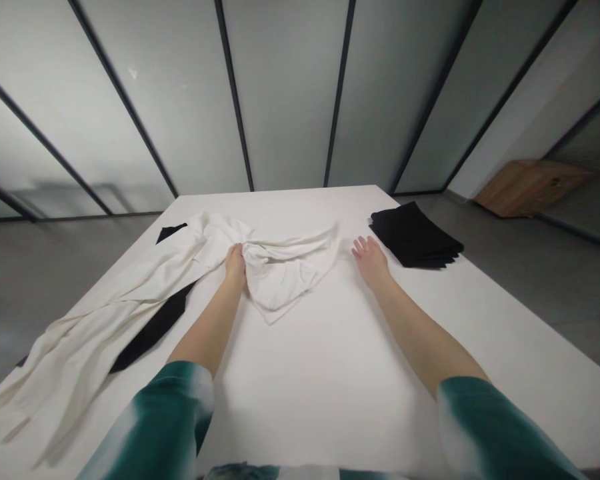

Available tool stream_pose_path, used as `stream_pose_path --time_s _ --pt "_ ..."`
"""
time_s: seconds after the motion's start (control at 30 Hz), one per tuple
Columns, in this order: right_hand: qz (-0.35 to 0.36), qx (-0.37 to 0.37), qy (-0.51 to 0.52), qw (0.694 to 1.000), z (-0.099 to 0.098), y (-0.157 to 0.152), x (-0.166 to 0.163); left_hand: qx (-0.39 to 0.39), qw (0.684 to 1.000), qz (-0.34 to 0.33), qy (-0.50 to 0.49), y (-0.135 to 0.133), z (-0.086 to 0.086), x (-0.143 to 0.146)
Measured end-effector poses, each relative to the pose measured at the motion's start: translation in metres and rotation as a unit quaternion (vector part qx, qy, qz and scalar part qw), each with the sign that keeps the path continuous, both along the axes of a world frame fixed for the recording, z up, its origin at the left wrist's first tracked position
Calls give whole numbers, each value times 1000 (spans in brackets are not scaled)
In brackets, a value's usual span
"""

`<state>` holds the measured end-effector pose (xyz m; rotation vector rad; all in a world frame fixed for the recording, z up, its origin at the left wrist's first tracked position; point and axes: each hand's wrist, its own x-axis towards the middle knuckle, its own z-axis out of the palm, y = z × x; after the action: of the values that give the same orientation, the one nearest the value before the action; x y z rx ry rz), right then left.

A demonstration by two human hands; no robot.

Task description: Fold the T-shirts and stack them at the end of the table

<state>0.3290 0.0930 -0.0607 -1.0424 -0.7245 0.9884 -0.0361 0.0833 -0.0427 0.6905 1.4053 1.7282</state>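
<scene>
My left hand (236, 264) is closed on the gathered edge of a crumpled white garment (285, 283), which spreads to the right of it on the table. Its exact kind I cannot make out. My right hand (371, 259) holds nothing, its fingers spread, just right of the garment's far corner and apart from it. Close beyond that hand lies a neat stack of folded black cloth (413, 233). Left of my left hand stretches a long heap of loose white clothing (115, 313); whether it joins the held piece I cannot tell.
Black cloth (157, 330) pokes out from beneath the white heap. Everything lies on a white table (320, 393), whose far edge faces frosted glass panels (285, 93). A wooden cabinet (530, 187) stands on the floor at the right.
</scene>
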Motion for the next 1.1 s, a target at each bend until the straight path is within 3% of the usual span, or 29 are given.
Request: stream_pose_path --time_s 0.07,0.13,0.27,0.37,0.47,0.53,0.6,0.67,0.7,0.77,0.83,0.93,1.0,1.1 --pt "-4 1 -115 993 -7 3 7 15 985 77 153 -2 -2 -12" --pt "3 9 -259 966 -14 0 5 20 947 70 313 -7 -3 -15" --pt "100 117 -505 849 -16 -17 -20 -19 810 -105 576 -20 -5 7" --pt "187 182 -603 754 -10 -31 -41 -16 722 -195 664 -29 -8 29" --pt "241 195 -649 695 -2 -42 -55 47 701 -254 665 -33 -6 39" --pt "242 169 -679 672 3 -46 -59 56 716 -200 666 -34 -1 40" --pt "225 133 -701 663 7 -48 -60 25 733 -97 672 -36 6 39" --pt "214 116 -702 669 9 -47 -59 -1 735 -64 675 -39 13 39" --pt "217 117 -693 678 10 -46 -59 -1 732 -92 676 -41 17 41" --pt "228 128 -665 700 10 -42 -56 28 711 -210 671 -49 22 50" --pt "231 133 -643 718 8 -39 -54 77 664 -328 668 -58 24 63" --pt "204 104 -653 722 4 -36 -50 127 610 -402 671 -67 22 82" --pt "179 69 -671 716 2 -35 -49 130 619 -408 659 -66 17 87" --pt "152 34 -688 709 1 -35 -48 102 678 -409 603 -55 8 81"
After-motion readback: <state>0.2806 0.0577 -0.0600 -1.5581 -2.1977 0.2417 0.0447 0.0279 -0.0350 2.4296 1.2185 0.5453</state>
